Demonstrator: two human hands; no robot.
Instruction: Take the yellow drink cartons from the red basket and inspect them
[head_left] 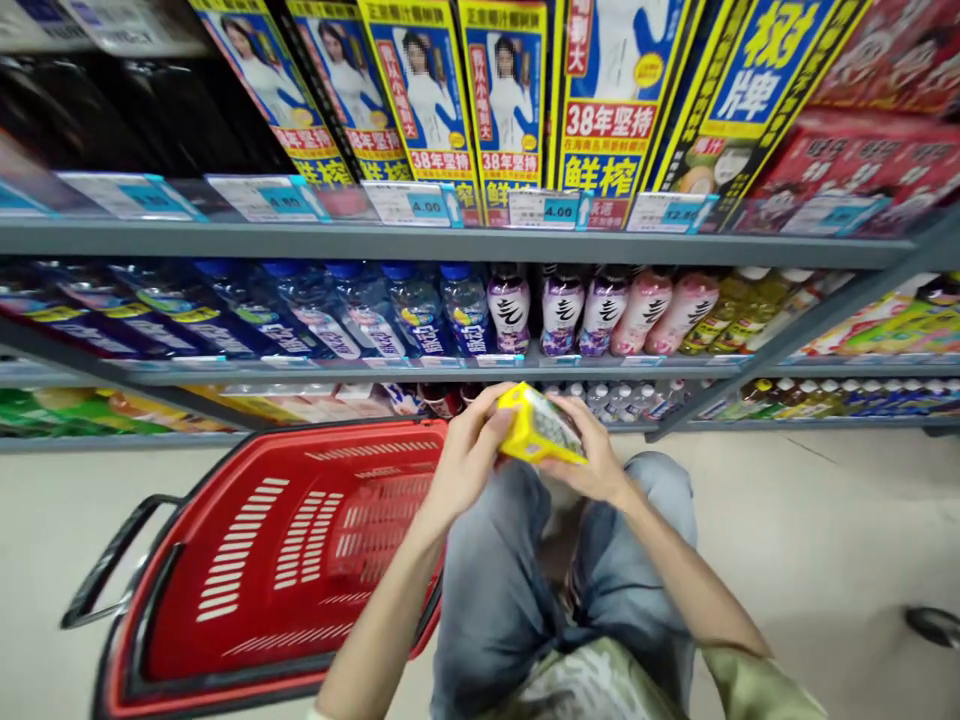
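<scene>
Between my two hands, above my knees, is a small yellow carton (536, 428) with a dark, patterned side panel, held tilted. My left hand (478, 440) is closed on its left end, the thumb lying along the near face. At the right end, my right hand (589, 450) grips it, fingers on the far side and below. The print on the carton is too blurred to read. To the left of my legs stands a red shopping basket (262, 455) with a black handle, its slotted walls showing.
Ahead runs a grey shelf (450, 243). Its upper level holds yellow, blue and black drink cartons (510, 110) above price tags (559, 210). Below stand blue-capped bottles (427, 310) and purple-labelled bottles (562, 315). A dark round object (934, 625) lies on the floor at right.
</scene>
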